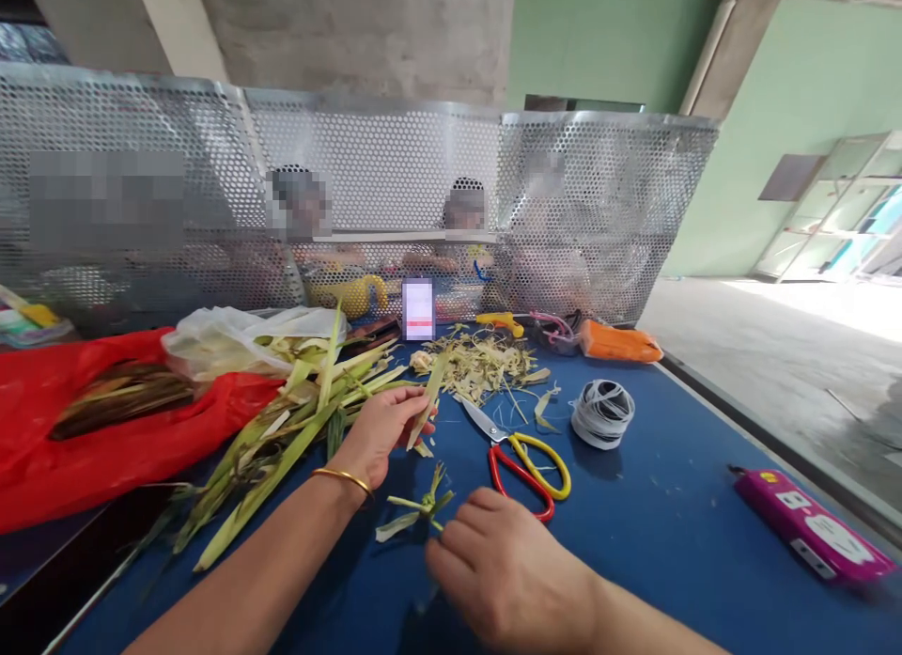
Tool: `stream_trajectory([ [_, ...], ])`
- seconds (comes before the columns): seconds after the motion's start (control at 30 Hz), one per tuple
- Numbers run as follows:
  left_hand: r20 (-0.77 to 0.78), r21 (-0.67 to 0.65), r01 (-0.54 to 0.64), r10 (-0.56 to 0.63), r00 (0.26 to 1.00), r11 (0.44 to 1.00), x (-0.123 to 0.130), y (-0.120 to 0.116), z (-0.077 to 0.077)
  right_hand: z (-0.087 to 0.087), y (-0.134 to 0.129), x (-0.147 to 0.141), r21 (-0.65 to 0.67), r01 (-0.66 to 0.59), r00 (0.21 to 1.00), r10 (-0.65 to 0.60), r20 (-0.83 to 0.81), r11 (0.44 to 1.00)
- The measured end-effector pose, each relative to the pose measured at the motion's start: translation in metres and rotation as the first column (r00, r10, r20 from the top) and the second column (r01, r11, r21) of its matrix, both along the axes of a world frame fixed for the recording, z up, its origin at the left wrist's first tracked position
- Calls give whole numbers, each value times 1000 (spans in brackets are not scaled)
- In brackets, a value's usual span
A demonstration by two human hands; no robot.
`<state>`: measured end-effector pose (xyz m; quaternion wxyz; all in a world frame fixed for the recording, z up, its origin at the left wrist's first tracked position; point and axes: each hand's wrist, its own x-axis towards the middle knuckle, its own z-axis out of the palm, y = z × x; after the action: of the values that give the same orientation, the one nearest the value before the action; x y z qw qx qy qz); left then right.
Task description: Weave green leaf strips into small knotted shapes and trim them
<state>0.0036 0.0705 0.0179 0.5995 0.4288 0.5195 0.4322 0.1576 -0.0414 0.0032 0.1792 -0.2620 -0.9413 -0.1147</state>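
Note:
My left hand (pixel 391 420) pinches a pale green strip of leaf (pixel 433 397), held upright over the blue table (pixel 655 533). My right hand (pixel 486 561) is closed near the front of the table; its fingertips are hidden, so what it holds, if anything, does not show. Between the hands lies a small knotted piece of green leaf (pixel 428 506) with loose ends spread out. Scissors (pixel 497 436) with one red and one yellow handle rest just beyond my right hand. Long green leaves (pixel 282 458) are piled left of my left hand.
Leaf scraps (pixel 486 362) lie beyond the scissors. A roll of white string (pixel 602 414), an orange packet (pixel 620 341) and a purple case (pixel 810 523) are on the right. A red bag (pixel 232 406) lies left. A phone (pixel 418 309) stands before a perforated metal screen (pixel 395 166), with people behind.

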Motion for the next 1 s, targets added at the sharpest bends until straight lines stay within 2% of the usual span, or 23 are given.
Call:
stream_trajectory([
  [0.1, -6, -15, -16, 16, 1000, 1000, 1, -1, 0, 0, 9, 9, 2, 151, 988, -150, -41, 989],
  [0.17, -4, -21, -17, 17, 1000, 1000, 2, -1, 0, 1, 12, 13, 10, 208, 976, -207, -61, 978],
  [0.57, 20, -29, -12, 13, 1000, 1000, 2, -1, 1, -6, 13, 11, -59, 218, 975, -220, -26, 974],
  [0.63, 23, -30, -4, 5, 1000, 1000, 1, -1, 1, -5, 15, 13, -69, 241, 970, -243, -14, 968],
  [0.7, 26, -30, 3, -3, 1000, 1000, 1, 0, 0, 1, 23, 20, -84, 324, 946, -324, 13, 942],
  [0.77, 27, -29, 12, -11, 1000, 1000, 0, 1, 0, 11, 38, 31, -85, 498, 867, -493, 72, 863],
  [0.8, 26, -31, 17, -16, 1000, 999, 0, 1, 0, 16, 50, 38, -65, 625, 779, -615, 120, 778],
  [0.87, 25, -35, 27, -27, 999, 999, 0, 1, 1, 28, 77, 55, -13, 826, 549, -800, 242, 563],
  [0.93, 26, -35, 35, -34, 999, 999, 0, 1, 1, 38, 108, 71, 0, 882, 452, -846, 283, 471],
  [1.0, 26, -22, 42, -41, 999, 999, -1, 0, 2, 42, 136, 84, -13, 909, 398, -855, 332, 418],
])
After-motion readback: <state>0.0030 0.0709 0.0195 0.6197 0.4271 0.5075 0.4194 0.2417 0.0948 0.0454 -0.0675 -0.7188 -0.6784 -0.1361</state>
